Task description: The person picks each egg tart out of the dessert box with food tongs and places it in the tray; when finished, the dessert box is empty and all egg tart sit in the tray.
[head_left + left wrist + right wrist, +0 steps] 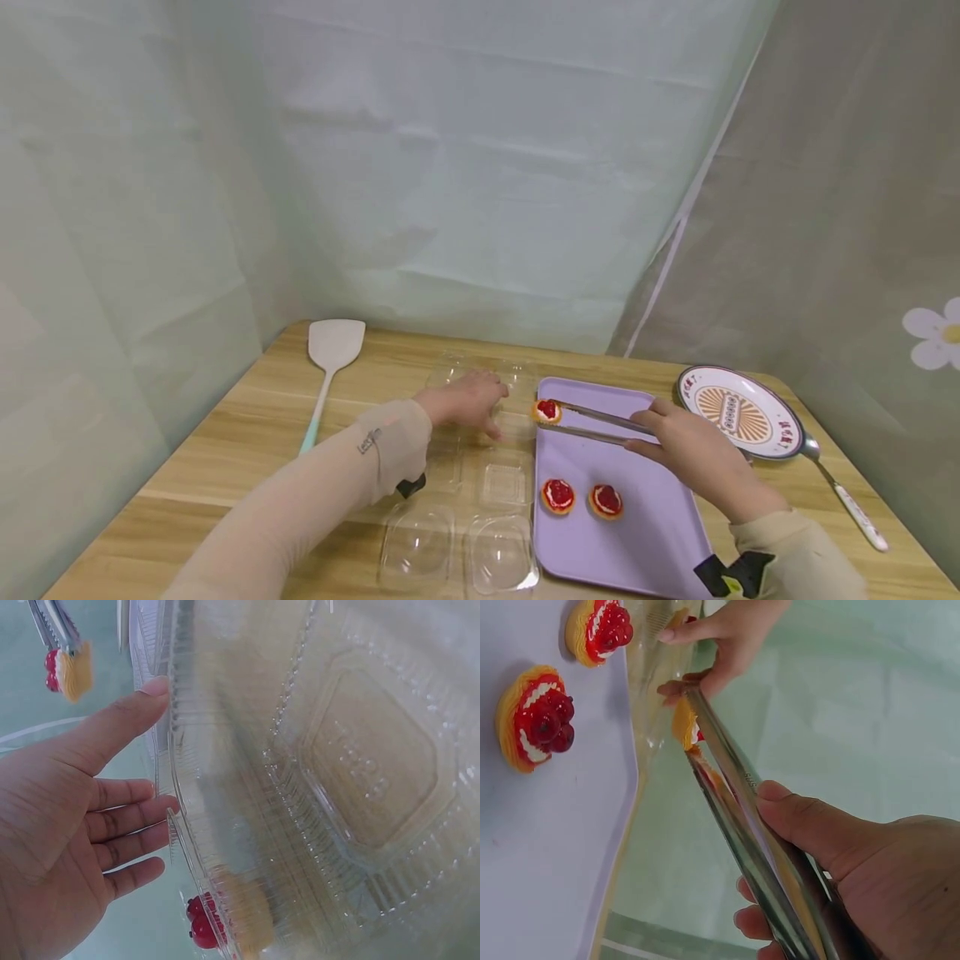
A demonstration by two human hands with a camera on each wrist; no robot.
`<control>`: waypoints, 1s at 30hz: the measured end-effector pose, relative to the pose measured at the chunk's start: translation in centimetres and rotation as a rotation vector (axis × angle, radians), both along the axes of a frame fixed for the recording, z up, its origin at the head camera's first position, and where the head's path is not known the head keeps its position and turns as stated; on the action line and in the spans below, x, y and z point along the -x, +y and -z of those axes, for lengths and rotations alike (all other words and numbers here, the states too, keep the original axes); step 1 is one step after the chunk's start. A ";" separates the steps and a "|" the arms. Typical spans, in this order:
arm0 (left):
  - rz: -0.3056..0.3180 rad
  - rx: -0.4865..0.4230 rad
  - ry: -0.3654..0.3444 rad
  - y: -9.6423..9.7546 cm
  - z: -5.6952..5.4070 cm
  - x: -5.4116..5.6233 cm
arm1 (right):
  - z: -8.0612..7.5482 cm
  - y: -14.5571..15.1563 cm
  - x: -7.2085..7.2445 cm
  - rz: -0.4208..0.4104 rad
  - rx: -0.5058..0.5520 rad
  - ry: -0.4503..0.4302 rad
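Observation:
My right hand (693,454) grips metal tongs (739,787), and a small fruit tart (547,411) is pinched between their tips. The tart hangs above the left edge of the purple tray (592,558). Two more red-topped tarts, one nearer the edge (558,496) and one further right (605,502), lie on the tray. My left hand (468,402) is at the clear plastic containers (502,483), fingers spread. In the left wrist view, its thumb and fingertips meet the rim of a clear container (367,765). Another tart (206,922) shows through that plastic.
On the left lies a white spatula (335,343) with a mint handle. A patterned plate (738,412) stands right of the tray, with a spoon (847,500) beside it. Curtains (480,167) hang behind the wooden table (187,500).

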State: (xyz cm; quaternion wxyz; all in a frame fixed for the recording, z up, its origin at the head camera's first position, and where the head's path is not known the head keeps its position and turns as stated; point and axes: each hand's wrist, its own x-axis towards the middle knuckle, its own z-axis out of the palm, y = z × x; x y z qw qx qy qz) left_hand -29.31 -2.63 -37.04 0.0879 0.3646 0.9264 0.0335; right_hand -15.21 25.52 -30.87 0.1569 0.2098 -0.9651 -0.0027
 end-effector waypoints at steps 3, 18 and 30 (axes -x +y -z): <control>0.001 -0.002 -0.001 0.0 -0.1 0.0 | -0.1 0.5 -0.4 0.005 -0.006 0.011; 0.004 -0.004 0.008 -0.2 0.3 0.2 | -0.1 2.4 -1.8 0.049 0.003 -0.036; -0.007 -0.032 -0.040 -0.5 0.4 0.1 | 1.1 3.8 -2.5 0.066 -0.013 -0.056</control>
